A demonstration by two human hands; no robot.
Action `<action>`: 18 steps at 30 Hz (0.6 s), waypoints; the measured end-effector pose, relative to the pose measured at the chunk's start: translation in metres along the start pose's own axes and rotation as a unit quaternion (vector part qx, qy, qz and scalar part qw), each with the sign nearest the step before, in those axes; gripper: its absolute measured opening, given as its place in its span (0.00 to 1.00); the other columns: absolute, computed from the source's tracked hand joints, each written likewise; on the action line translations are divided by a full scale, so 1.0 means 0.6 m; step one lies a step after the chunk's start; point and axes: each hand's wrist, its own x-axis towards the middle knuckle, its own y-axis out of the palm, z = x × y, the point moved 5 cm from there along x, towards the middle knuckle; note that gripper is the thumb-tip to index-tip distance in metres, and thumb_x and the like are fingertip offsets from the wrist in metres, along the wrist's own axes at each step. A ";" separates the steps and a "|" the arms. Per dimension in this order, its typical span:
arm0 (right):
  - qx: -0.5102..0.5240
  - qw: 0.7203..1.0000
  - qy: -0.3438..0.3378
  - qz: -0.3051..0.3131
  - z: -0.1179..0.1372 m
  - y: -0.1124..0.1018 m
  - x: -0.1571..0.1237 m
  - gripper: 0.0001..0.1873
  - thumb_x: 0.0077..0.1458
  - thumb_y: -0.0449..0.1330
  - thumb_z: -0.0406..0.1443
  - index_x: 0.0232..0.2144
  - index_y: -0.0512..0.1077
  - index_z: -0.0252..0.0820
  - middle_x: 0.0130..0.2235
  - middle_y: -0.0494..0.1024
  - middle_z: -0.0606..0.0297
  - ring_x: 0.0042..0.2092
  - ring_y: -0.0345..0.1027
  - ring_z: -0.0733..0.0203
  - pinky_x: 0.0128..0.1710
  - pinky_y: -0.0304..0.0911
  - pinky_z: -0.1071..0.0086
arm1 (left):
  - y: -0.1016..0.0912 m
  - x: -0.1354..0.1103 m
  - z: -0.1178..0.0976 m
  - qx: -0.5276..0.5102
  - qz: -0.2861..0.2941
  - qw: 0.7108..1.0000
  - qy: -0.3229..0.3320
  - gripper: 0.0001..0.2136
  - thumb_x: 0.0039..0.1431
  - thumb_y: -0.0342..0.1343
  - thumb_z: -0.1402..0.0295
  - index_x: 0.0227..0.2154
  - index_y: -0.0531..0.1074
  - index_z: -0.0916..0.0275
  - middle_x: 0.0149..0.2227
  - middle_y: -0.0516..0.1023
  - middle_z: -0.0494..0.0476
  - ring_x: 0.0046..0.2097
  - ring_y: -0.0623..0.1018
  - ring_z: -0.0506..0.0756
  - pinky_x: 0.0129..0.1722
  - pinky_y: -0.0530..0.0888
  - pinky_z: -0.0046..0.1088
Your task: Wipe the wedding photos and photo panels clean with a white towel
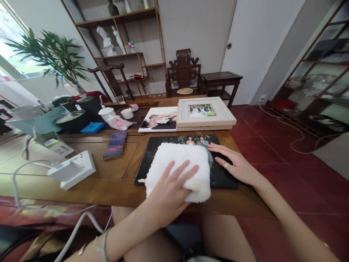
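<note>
A white fluffy towel (177,160), folded into a thick square, lies over the middle of a dark photo panel (143,154) on the wooden table. My left hand (171,194) presses on the towel from above with fingers spread, and its thumb side is tucked under a fold near the right edge. Two people in the panel's picture show above and beside the towel; the rest of the picture is covered. At the panel's right side, my right hand (236,163), wearing a ring, lies with its fingers stretched out over the surface and holds nothing.
Behind the panel sit a light wooden picture frame (231,118) and a white-edged photo print (158,120). Left are a blurred dark packet (116,144), a white power strip (79,169) with cables, a blue box (92,127), and cups. The table's right edge drops to red floor tiles (261,142).
</note>
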 end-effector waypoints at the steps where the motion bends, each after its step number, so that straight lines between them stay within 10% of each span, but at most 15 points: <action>1: -0.001 1.000 -0.001 0.001 0.001 0.000 0.000 0.19 0.60 0.51 0.39 0.52 0.67 0.47 0.60 0.66 0.62 0.62 0.56 0.54 0.62 0.50 0.54 | 0.000 -0.002 -0.009 -0.002 -0.004 1.000 0.007 0.08 0.58 0.54 0.65 0.37 0.76 0.59 0.66 0.49 0.53 0.65 0.50 0.64 0.62 0.51 0.51; 18: 0.008 1.000 0.005 -0.004 0.001 -0.001 0.001 0.18 0.60 0.51 0.40 0.52 0.68 0.48 0.59 0.66 0.62 0.61 0.57 0.54 0.61 0.51 0.54 | 0.006 0.100 0.090 0.030 0.007 0.996 -0.081 0.17 0.65 0.43 0.59 0.50 0.70 0.60 0.64 0.56 0.55 0.64 0.55 0.62 0.60 0.57 0.48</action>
